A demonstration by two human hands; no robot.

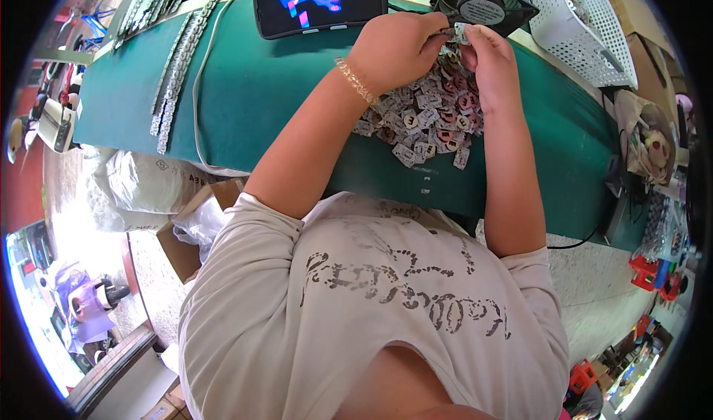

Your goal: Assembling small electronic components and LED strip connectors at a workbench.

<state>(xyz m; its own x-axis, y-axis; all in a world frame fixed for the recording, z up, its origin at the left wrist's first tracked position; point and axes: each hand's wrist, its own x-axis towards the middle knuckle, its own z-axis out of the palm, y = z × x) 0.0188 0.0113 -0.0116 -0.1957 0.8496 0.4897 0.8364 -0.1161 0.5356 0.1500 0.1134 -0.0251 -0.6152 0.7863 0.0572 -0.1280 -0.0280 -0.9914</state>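
Note:
Over a green-topped table (pixel 275 93), my two hands meet just in front of a black square cooling fan (pixel 486 8). Between the thumb and forefinger of my right hand (pixel 494 60) is a small flat silvery piece (pixel 460 32). My left hand (pixel 397 52) is closed, its thumb pressed to the forefinger right beside that piece; what sits in its grip is mostly hidden. Beneath both hands spreads a loose pile of small flat tags (pixel 427 119), silvery and some reddish, with dark marks. A beaded bracelet circles my left wrist.
A phone (pixel 319 5) with a lit screen lies left of the fan. Linked metal strips (pixel 178 78) and a pale cable (pixel 199 101) lie on the left. A white perforated basket (pixel 594 45) stands at the far right. Bags and an open carton (pixel 178 245) sit below the table's left side.

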